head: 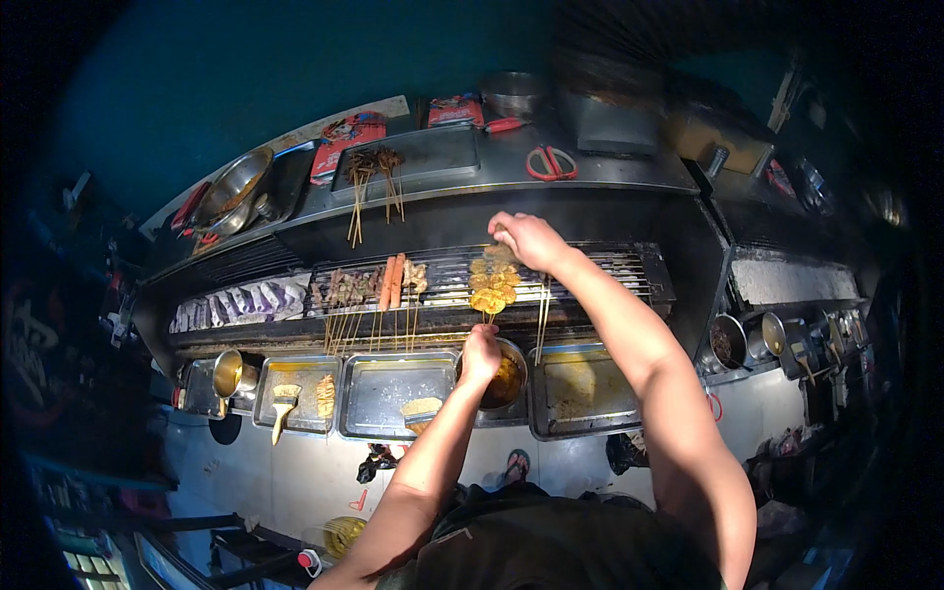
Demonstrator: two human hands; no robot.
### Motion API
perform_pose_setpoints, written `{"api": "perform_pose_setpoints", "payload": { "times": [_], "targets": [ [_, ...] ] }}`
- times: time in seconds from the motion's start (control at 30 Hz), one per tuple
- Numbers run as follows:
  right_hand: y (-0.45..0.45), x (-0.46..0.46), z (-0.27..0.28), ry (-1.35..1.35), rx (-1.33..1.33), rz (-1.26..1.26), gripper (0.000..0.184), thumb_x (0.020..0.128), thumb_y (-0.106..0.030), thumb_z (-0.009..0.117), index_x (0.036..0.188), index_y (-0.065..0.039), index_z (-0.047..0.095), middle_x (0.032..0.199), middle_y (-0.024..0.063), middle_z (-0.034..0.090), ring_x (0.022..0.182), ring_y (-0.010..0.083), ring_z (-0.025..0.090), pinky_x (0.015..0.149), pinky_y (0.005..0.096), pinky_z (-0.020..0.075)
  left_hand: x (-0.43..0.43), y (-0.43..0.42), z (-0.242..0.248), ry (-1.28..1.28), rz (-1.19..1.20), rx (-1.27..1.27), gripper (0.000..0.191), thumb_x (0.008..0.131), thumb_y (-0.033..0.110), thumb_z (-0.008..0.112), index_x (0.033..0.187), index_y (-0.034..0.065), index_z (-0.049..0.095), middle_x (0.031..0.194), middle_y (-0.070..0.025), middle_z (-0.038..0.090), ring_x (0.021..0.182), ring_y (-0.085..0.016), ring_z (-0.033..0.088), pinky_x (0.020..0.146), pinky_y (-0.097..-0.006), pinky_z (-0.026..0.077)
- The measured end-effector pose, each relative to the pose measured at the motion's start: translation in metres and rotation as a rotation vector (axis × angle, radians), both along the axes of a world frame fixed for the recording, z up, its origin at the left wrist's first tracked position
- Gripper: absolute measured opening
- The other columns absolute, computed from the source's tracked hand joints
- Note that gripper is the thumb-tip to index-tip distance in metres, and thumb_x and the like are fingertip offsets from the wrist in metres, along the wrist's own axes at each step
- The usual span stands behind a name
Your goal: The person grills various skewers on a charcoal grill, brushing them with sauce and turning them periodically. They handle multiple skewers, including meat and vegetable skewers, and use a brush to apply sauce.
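My left hand [481,352] is closed on the stick ends of skewers of yellow-brown food slices [493,287], which lie on the grill grate [605,269]. Over the far end of these slices is my right hand [525,240], its fingers bent together; whether they pinch anything cannot be told. Left of the slices, sausage skewers [392,282], small meat skewers [352,286] and a skewer of pale pieces [415,276] rest on the grate. Bare sticks [542,317] stick out just right of the slices. Beneath my left hand stands a metal pot [509,380] of dark reddish sauce.
Metal trays [582,391] line the grill's near side, two with brushes [282,405]. Charcoal [240,302] lies at the left. On the rear shelf are a tray [442,151] with dark meat skewers [376,162], red-handled scissors [551,164] and a steel bowl [234,192].
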State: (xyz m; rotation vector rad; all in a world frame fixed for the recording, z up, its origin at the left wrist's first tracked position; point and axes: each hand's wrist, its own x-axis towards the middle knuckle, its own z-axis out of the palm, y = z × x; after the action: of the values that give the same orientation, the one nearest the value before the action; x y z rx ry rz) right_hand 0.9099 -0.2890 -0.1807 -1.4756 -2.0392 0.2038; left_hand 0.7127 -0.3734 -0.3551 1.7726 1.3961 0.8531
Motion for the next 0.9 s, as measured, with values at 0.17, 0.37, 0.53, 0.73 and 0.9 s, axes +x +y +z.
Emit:
{"api": "perform_pose_setpoints", "payload": {
  "times": [0.17,0.37,0.53,0.73,0.9],
  "targets": [
    [-0.06,0.019,0.037,0.122,0.219,-0.165,0.019,0.094,-0.017,0.06,0.111,-0.011,0.062,0.102,0.0123,0.069,0.098,0.0338,0.064,0.084,0.0407,0.0513,-0.01,-0.002,0.031,-0.137,-0.017,0.054,0.027,0.103,0.017,0.041,0.099,0.0007,0.062,0.086,-0.0189,0.067,0.086,-0.036,0.065,0.081,-0.0416,0.051],
    [-0.249,0.071,0.019,0.564,0.293,-0.365,0.016,0.095,-0.005,0.058,0.11,-0.001,0.062,0.111,0.0137,0.068,0.104,0.0251,0.066,0.092,0.0343,0.0501,-0.027,0.033,0.12,-0.546,-0.061,-0.041,0.03,0.107,0.023,0.038,0.102,0.0038,0.06,0.058,0.0023,0.046,0.042,-0.007,0.041,0.041,-0.0248,0.036],
    [-0.344,0.06,-0.107,0.187,-0.1,-0.482,0.014,0.092,-0.008,0.058,0.105,-0.006,0.063,0.114,0.015,0.065,0.1,0.0318,0.063,0.085,0.0388,0.052,0.006,0.187,0.184,-0.275,0.175,0.177,0.029,0.101,0.02,0.041,0.1,0.0024,0.064,0.092,-0.0137,0.069,0.079,-0.02,0.064,0.048,-0.0364,0.046],
    [-0.4,0.017,-0.204,-0.03,-0.197,-0.342,0.028,0.081,-0.008,0.064,0.109,-0.009,0.067,0.126,0.0111,0.059,0.109,0.0329,0.057,0.091,0.0418,0.0486,0.012,0.218,0.183,-0.835,0.116,-0.592,0.032,0.102,0.031,0.043,0.094,0.0053,0.059,0.06,-0.0046,0.05,0.046,-0.018,0.051,0.038,-0.0321,0.04],
    [-0.42,-0.007,-0.186,-0.065,-0.346,-0.38,0.048,0.075,-0.012,0.075,0.121,-0.009,0.061,0.14,0.019,0.043,0.132,0.0394,0.04,0.11,0.0471,0.0334,0.028,0.045,0.107,-0.058,-0.321,-0.381,0.046,0.097,0.046,0.055,0.098,0.0006,0.058,0.069,-0.0061,0.059,0.049,-0.013,0.054,0.041,-0.0281,0.046]
  ]
}}
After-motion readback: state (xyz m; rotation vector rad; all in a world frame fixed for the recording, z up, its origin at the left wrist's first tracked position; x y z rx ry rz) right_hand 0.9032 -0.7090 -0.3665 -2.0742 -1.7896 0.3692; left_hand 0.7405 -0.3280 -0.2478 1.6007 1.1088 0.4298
